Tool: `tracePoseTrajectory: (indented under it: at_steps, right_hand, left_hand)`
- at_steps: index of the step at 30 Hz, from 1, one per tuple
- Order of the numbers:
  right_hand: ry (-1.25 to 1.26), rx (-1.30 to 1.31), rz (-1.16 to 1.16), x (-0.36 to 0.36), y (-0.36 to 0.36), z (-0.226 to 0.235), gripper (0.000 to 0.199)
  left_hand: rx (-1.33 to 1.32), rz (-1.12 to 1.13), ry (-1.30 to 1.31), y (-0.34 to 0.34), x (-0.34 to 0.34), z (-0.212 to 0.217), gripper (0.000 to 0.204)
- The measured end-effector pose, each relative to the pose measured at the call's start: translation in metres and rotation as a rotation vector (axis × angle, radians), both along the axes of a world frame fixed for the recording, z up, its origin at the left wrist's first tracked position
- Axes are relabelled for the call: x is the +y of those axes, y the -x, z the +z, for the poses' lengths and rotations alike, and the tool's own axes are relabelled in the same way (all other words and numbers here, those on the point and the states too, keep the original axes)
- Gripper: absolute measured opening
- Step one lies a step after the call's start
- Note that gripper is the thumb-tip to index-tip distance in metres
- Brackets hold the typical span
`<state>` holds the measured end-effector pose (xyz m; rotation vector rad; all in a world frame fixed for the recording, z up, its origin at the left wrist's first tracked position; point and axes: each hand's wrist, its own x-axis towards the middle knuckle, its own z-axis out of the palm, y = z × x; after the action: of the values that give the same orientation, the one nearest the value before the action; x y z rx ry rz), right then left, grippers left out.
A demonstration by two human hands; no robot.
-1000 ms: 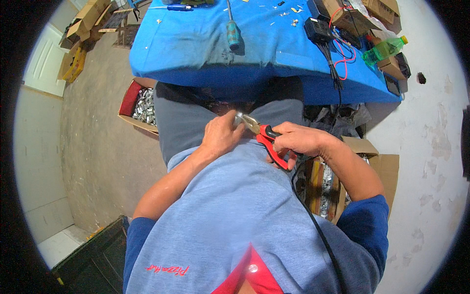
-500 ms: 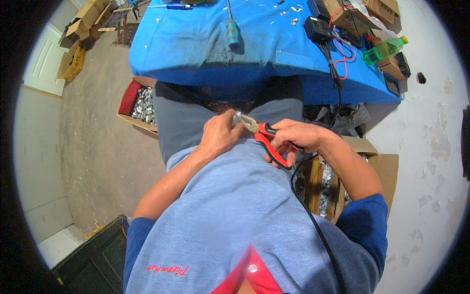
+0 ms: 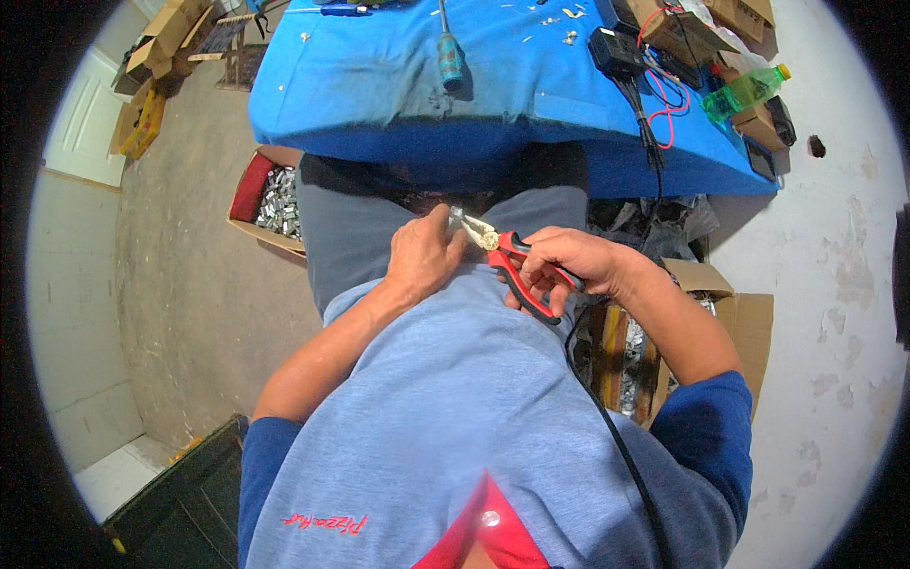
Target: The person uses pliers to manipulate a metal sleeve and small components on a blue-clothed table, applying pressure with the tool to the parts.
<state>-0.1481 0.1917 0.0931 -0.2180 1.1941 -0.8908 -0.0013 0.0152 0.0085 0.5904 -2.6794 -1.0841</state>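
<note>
Over my lap, my right hand [image 3: 561, 266] is wrapped round the red and black handles of a pair of pliers [image 3: 524, 290]. The pliers' metal jaws [image 3: 480, 232] point up and to the left. They meet a small silvery metal piece [image 3: 458, 215] at the fingertips of my left hand [image 3: 424, 251]. My left fingers are pinched on that piece, and most of it is hidden by them. Whether the jaws are closed on it is too small to tell.
Ahead stands a table with a blue cloth [image 3: 351, 104], bearing a teal-handled screwdriver [image 3: 450, 64], a black power adapter [image 3: 616, 54] and a green bottle [image 3: 746, 92]. Left of my legs sits a box of small metal parts [image 3: 254, 194]. An open cardboard box [image 3: 742, 351] lies at right.
The pliers' handles have shifted slightly left and sit a little closer together. My left hand stays nearly in place, still pinching the small metal piece.
</note>
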Motion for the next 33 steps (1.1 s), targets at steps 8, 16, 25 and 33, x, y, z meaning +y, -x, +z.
tracePoseTrajectory:
  at_steps: [8,16,25,33]
  right_hand:
    - [0.03,0.019,0.072,-0.001,0.005,-0.001,0.028]
    - [0.031,-0.054,0.101,-0.001,0.022,0.003,0.035]
    - [0.043,-0.054,0.055,-0.001,0.007,-0.005,0.031]
    - [-0.003,0.033,-0.007,-0.008,-0.015,0.006,0.021]
  left_hand:
    - [0.013,-0.013,0.031,0.001,0.001,0.0,0.025]
    - [0.023,-0.053,0.024,0.001,0.0,-0.002,0.025]
    - [0.018,-0.046,0.017,0.001,-0.002,-0.004,0.026]
    - [0.021,-0.03,0.058,0.002,-0.002,-0.007,0.026]
